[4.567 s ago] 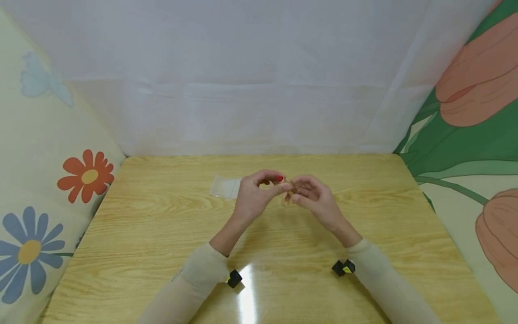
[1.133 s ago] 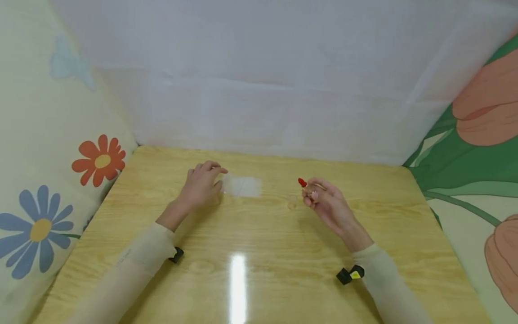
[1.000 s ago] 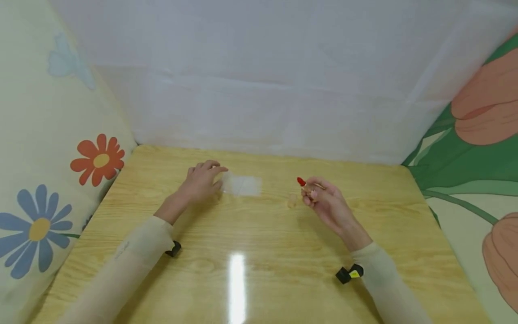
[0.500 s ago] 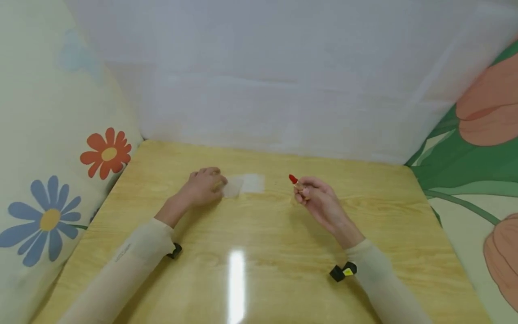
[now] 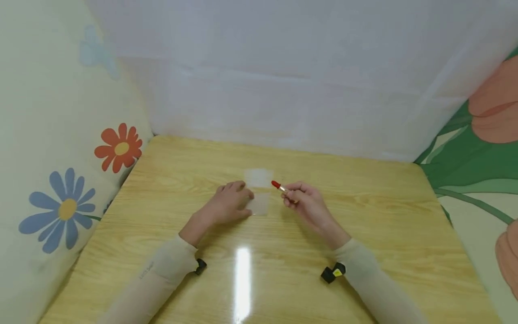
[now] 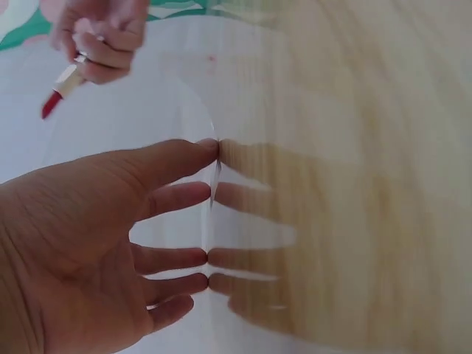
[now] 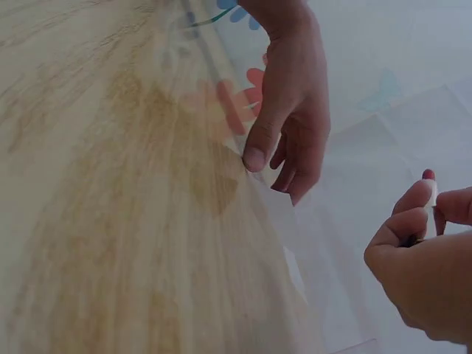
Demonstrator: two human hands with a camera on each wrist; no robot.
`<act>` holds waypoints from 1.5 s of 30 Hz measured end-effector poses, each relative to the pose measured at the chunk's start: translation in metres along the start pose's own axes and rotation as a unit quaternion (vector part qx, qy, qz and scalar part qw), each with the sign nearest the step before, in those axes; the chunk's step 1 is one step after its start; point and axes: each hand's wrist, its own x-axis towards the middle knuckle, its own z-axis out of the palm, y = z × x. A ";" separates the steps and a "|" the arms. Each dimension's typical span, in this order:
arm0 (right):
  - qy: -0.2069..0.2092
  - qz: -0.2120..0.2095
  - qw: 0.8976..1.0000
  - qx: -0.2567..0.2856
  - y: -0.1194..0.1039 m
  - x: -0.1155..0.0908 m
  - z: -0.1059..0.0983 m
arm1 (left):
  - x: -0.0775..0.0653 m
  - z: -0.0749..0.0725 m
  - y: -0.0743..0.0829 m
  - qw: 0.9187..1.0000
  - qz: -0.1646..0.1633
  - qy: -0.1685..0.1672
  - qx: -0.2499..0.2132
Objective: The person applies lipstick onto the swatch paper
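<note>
In the head view my right hand (image 5: 309,202) holds a lipstick (image 5: 277,185) above the table, its red tip pointing left and away from me. The left wrist view shows the red tip and pale tube of the lipstick (image 6: 63,88) from the side. With thumb and fingertips resting down on the table, my left hand (image 5: 226,204) touches the left edge of a thin translucent sheet (image 5: 260,205). In the left wrist view the fingers (image 6: 169,259) are spread and fairly straight. Just beyond it lies a white square sheet (image 5: 257,177), close to the lipstick's tip.
Both hands are over a glossy wood-patterned table (image 5: 344,279). White cloth (image 5: 283,103) hangs behind its far edge, and flower-printed panels stand at the left and right. Black wrist cameras (image 5: 332,272) sit by the cuffs.
My left hand has slid the translucent sheet from beside the white one to its near side. The right hand has brought the lipstick left. A small pale object on the table is no longer seen.
</note>
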 end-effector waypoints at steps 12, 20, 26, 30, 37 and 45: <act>0.089 0.047 0.986 -0.136 0.027 0.004 0.011 | 0.000 0.005 -0.007 0.999 -0.005 0.005 -0.040; 0.058 0.006 0.944 -0.324 0.029 0.013 0.021 | -0.001 0.016 -0.017 0.997 -0.002 0.024 -0.079; 0.039 -0.044 0.901 -0.430 0.029 0.017 0.022 | -0.004 0.019 -0.019 0.992 0.006 0.052 -0.111; 0.029 -0.052 0.878 -0.476 0.028 0.020 0.021 | -0.007 0.024 -0.020 0.990 0.006 0.062 -0.125; -0.032 -0.080 0.827 -0.556 0.022 0.030 0.018 | -0.007 0.030 -0.020 0.988 -0.001 0.078 -0.135; -0.085 -0.093 0.801 -0.585 0.013 0.040 0.020 | -0.005 0.028 -0.022 0.988 0.001 0.086 -0.127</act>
